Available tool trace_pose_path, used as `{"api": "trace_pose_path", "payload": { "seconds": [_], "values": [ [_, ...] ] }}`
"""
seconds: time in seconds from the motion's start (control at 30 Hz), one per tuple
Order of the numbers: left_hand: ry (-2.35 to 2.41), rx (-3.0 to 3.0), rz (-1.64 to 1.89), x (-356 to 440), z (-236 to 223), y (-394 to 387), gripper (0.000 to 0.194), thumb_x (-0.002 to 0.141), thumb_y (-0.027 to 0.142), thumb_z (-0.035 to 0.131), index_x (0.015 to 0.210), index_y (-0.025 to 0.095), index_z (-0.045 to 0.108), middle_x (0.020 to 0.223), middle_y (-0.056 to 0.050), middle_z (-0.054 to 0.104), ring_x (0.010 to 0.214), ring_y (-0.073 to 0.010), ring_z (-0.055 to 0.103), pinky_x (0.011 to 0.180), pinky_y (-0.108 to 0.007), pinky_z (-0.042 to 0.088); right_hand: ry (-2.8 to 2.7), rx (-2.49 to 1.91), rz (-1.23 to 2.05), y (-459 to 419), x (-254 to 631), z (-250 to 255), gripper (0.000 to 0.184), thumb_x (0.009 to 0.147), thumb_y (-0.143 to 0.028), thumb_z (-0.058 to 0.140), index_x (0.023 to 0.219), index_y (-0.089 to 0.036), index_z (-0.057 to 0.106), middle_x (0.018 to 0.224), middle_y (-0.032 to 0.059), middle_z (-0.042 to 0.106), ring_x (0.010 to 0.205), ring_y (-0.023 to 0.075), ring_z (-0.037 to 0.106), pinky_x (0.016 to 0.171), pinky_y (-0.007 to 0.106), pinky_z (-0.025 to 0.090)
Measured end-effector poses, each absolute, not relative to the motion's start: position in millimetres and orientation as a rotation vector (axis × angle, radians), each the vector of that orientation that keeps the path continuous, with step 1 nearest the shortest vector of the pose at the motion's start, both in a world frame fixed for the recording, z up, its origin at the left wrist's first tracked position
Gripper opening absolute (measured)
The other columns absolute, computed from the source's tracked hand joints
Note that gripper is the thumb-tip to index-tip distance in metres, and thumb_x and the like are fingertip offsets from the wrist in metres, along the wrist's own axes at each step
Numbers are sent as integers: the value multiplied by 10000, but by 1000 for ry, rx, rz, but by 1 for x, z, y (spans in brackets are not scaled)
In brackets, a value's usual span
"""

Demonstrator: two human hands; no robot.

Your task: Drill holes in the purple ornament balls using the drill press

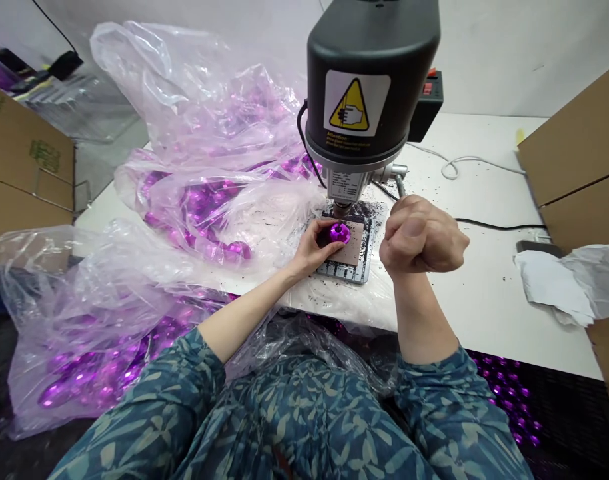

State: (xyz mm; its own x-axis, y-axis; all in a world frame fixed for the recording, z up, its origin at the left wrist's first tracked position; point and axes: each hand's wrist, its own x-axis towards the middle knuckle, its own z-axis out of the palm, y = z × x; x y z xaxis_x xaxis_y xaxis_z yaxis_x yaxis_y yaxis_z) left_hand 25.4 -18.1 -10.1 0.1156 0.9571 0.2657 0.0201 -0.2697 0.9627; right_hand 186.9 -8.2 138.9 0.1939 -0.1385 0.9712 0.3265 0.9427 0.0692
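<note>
My left hand pinches a shiny purple ball between thumb and fingers. The ball rests on a flat tan board, which lies on the metal base of a small black drill press. Just above the ball is the press's spindle; whether its tip touches the ball I cannot tell. Higher and to the right, my right hand is closed in a fist around the end of the press's lever. The grip itself is hidden inside that fist.
Clear plastic bags of purple balls spread over the left of the white table, and another bag hangs lower left. Dark specks surround the press. Cardboard boxes stand on both sides. Crumpled white paper and a black cable lie right.
</note>
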Motion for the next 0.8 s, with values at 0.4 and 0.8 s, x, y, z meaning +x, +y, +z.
{"api": "trace_pose_path", "payload": {
  "seconds": [0.4,0.8],
  "values": [
    [1038,1469,1327,27,-13,-17,637,807,537,984,1255,205,675,1277,-125,761,1236,-295,739,1128,-447,585,-1400,-91,-388,-11,187,135,478,1063,-156,526,687,-236,240,477,-106,299,348,35,316,356,234,292],
    [1215,2080,1423,20,2,-79,440,939,354,872,1286,229,632,1236,-86,762,1153,-245,761,980,-406,655,-1297,-564,-38,-10,176,215,591,936,-754,448,631,-269,301,509,-81,340,425,39,316,501,297,268]
  ]
}}
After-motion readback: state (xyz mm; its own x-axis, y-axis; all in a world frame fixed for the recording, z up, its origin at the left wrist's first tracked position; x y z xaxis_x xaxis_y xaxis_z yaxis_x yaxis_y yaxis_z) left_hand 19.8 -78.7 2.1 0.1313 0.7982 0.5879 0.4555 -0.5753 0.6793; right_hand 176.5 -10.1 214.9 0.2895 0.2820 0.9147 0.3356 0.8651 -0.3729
